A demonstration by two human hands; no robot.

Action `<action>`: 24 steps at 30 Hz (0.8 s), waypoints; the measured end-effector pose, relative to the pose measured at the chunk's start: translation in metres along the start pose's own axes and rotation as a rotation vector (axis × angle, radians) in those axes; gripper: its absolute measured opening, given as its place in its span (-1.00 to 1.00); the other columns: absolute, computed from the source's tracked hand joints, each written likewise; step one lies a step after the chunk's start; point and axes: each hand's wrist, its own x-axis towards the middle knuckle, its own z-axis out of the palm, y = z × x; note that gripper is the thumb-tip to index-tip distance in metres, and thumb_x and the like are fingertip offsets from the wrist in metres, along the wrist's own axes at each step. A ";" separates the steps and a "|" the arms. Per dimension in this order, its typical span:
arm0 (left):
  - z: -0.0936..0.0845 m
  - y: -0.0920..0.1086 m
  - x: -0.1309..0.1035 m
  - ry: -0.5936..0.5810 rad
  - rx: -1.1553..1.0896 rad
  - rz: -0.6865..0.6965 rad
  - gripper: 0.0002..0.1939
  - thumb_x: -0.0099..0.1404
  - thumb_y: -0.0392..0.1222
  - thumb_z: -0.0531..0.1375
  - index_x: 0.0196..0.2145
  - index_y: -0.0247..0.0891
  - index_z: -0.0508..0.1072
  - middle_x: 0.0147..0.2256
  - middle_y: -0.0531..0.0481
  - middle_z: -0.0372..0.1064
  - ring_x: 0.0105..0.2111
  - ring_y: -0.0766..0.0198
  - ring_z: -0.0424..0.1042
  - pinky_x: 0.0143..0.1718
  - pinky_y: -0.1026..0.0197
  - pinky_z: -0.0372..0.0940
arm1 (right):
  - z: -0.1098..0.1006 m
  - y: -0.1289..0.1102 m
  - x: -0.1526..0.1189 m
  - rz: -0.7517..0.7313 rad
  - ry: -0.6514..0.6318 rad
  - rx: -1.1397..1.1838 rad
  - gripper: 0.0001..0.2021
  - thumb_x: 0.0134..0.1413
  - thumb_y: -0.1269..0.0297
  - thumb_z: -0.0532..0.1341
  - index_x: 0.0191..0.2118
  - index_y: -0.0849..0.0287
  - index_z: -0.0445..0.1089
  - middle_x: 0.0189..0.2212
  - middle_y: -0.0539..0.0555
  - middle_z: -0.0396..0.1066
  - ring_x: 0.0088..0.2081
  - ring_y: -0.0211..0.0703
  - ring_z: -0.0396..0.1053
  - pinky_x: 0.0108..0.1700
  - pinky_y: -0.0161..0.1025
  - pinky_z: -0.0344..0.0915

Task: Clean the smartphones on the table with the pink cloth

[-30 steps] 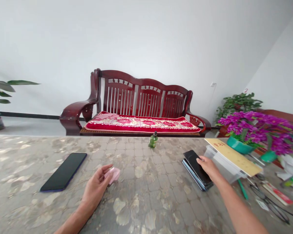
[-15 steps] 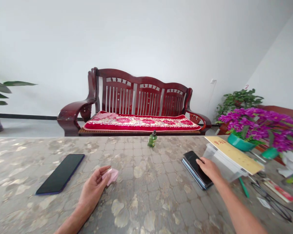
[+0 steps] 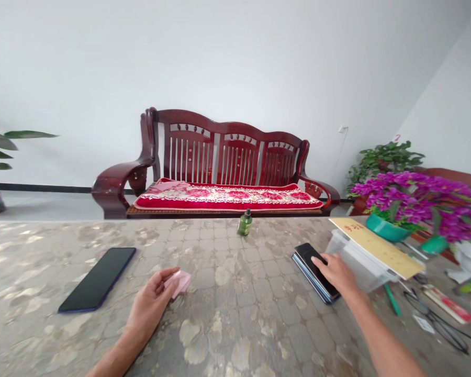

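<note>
Right hand (image 3: 339, 272): over the right side of the stack (image 3: 317, 275), thumb laid on the black upper face. The other fingers are largely hidden, so it cannot be told whether they close around the stack. The stack lies on the tabletop (image 3: 227, 324), just left of the clear box (image 3: 351, 264).

Change noted: one second ago the black top piece stood raised and askew from the pieces beneath; it now lies nearly flush with them. The thumb has also shifted slightly to the left across that piece since the half-second frame.

Left hand (image 3: 151, 301): near the tabletop, fingers curled, holding the pink cloth (image 3: 182, 284) pinched between thumb and fingers. Its hold matches both earlier frames.

Phone (image 3: 98, 280): flat, screen dark, left of the left hand and well apart from it; unchanged. Green bottle (image 3: 245, 224): upright near the far edge, between the hands in side-to-side position; unchanged.

Right side: yellow card (image 3: 377, 247) on top of the clear box; green pen (image 3: 391, 299) and glasses (image 3: 435, 320) near it.
</note>
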 end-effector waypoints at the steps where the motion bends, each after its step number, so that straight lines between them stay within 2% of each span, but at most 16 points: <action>1: 0.000 0.000 0.000 0.002 0.000 0.004 -0.33 -0.09 0.35 0.30 -0.19 -0.23 0.47 -0.37 -0.02 0.55 -0.36 0.10 0.54 -0.42 0.27 0.42 | 0.001 0.001 0.000 0.007 0.001 0.001 -0.45 0.16 -0.16 -0.01 -0.02 0.14 0.46 -0.03 0.29 0.41 -0.05 0.17 0.42 -0.07 -0.03 0.29; 5: 0.000 0.002 -0.001 0.009 0.012 0.030 -0.36 -0.09 0.35 0.31 -0.22 -0.21 0.50 -0.37 -0.02 0.56 -0.36 0.09 0.54 -0.44 0.26 0.42 | 0.002 0.001 -0.001 -0.036 -0.016 0.058 -0.42 0.14 -0.20 0.01 -0.01 0.13 0.46 -0.05 0.27 0.44 -0.02 0.16 0.41 -0.02 -0.04 0.27; 9: 0.000 0.001 0.000 0.001 0.002 0.030 -0.36 -0.09 0.35 0.31 -0.22 -0.21 0.49 -0.33 -0.04 0.57 -0.34 0.08 0.55 -0.41 0.24 0.44 | 0.003 -0.013 -0.008 -0.094 -0.016 0.045 -0.33 0.05 -0.25 0.09 0.15 0.12 0.31 0.01 0.26 0.42 0.04 0.20 0.36 0.00 -0.02 0.26; 14: -0.001 -0.005 0.002 -0.003 -0.007 0.015 -0.34 -0.08 0.34 0.31 -0.17 -0.22 0.47 -0.31 -0.04 0.57 -0.31 0.08 0.55 -0.36 0.24 0.44 | 0.012 -0.026 -0.013 -0.064 -0.015 -0.019 -0.15 -0.11 -0.10 0.27 0.29 0.18 0.11 0.14 0.33 0.29 0.12 0.28 0.28 0.04 0.07 0.23; 19: -0.002 -0.003 0.001 -0.011 0.023 0.025 -0.36 -0.07 0.33 0.31 -0.20 -0.23 0.50 -0.34 -0.04 0.57 -0.33 0.08 0.55 -0.39 0.24 0.43 | 0.020 -0.012 -0.006 -0.109 -0.053 0.083 -0.14 -0.12 0.12 0.26 0.33 0.17 0.01 0.15 0.28 0.27 0.13 0.15 0.29 0.08 -0.01 0.21; 24: 0.000 0.002 -0.001 0.002 0.019 0.059 -0.39 -0.07 0.32 0.32 -0.23 -0.22 0.52 -0.36 -0.04 0.57 -0.37 0.09 0.55 -0.42 0.25 0.43 | 0.025 0.003 -0.004 -0.178 -0.034 0.174 -0.11 -0.18 0.22 0.28 0.34 0.16 0.00 0.17 0.27 0.25 0.15 0.13 0.26 0.10 -0.02 0.18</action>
